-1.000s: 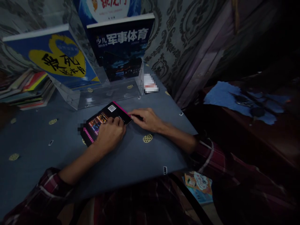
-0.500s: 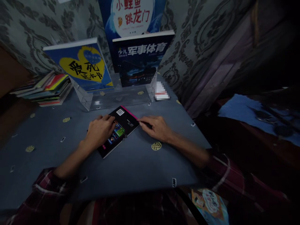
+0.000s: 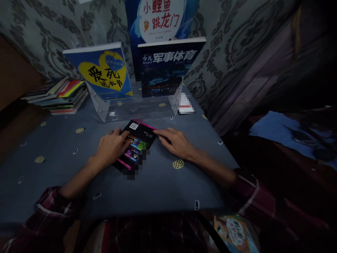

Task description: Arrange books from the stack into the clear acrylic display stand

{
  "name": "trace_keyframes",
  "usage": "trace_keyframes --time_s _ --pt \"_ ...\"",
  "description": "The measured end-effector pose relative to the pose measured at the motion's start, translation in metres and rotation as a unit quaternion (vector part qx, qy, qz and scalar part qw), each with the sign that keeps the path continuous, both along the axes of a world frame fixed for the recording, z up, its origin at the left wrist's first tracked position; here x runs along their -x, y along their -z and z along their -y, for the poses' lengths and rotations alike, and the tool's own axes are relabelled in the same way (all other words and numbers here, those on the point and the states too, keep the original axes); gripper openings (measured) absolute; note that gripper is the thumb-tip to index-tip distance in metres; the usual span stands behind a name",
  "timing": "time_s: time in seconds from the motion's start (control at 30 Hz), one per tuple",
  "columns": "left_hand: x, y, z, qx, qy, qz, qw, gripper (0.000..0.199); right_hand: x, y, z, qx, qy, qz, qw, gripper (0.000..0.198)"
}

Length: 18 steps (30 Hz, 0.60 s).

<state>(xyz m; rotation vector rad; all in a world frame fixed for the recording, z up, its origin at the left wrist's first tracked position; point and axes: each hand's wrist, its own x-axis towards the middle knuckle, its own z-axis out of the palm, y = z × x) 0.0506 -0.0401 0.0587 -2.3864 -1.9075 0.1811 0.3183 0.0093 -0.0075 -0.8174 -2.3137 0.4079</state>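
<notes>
A dark book [image 3: 142,129] lies on the table, its barcode and colourful small pictures facing up and a pink strip along its far edge. My left hand [image 3: 112,146] rests over the left side of the book, thumb and index finger on the cover, the other fingers bent over the left edge. At the far right corner of the book, the fingertips of my right hand [image 3: 173,142] touch the pink edge; the fingers are stretched out and the thumb is apart. Part of the near edge is blurred by pixelation.
Beyond the book, a clear acrylic stand [image 3: 137,109] holds a blue-and-yellow book [image 3: 105,75] and a dark blue book [image 3: 165,70]. A taller blue book [image 3: 134,31] stands behind. Several books form a stack [image 3: 63,96] at left. The table edge [image 3: 223,140] slopes down at right.
The view has shifted, so the stand sits further right. The book appears slightly turned, and more of its pictures show beside my left hand. My right fingers look less pinched at the corner.
</notes>
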Motion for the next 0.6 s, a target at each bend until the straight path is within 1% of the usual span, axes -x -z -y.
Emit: trace_keyframes --time_s 0.1,0.23,0.37,0.4,0.43,0.5,0.57,0.6 --pt "0.001 -0.002 0.003 0.007 -0.013 -0.006 1.0 0.038 0.004 0.001 -0.015 0.002 -0.012 0.023 1.0 0.04" --pt "-0.001 -0.002 0.003 0.002 -0.031 -0.01 0.999 0.038 0.013 0.005 -0.042 0.024 -0.023 0.029 0.999 0.037" --pt "-0.003 -0.001 0.007 -0.009 -0.03 -0.013 0.999 0.039 0.02 0.012 -0.06 0.03 -0.029 0.025 0.999 0.038" --pt "-0.003 0.0 0.01 -0.017 -0.014 -0.012 1.0 0.038 0.02 0.013 -0.061 0.028 -0.031 0.025 0.999 0.038" --pt "-0.002 0.001 0.013 -0.023 0.015 -0.005 1.0 0.037 0.021 0.014 -0.062 0.025 -0.033 0.024 0.999 0.038" --pt "-0.002 0.004 0.021 -0.02 0.119 0.034 0.992 0.035 0.021 0.015 -0.061 0.02 -0.038 0.028 0.999 0.037" --pt "-0.004 0.009 0.03 -0.001 0.23 0.077 0.97 0.036 0.021 0.016 -0.059 0.017 -0.04 0.033 0.999 0.037" --pt "-0.005 0.012 0.034 0.002 0.265 0.086 0.96 0.037 0.021 0.016 -0.058 0.016 -0.042 0.036 0.998 0.037"
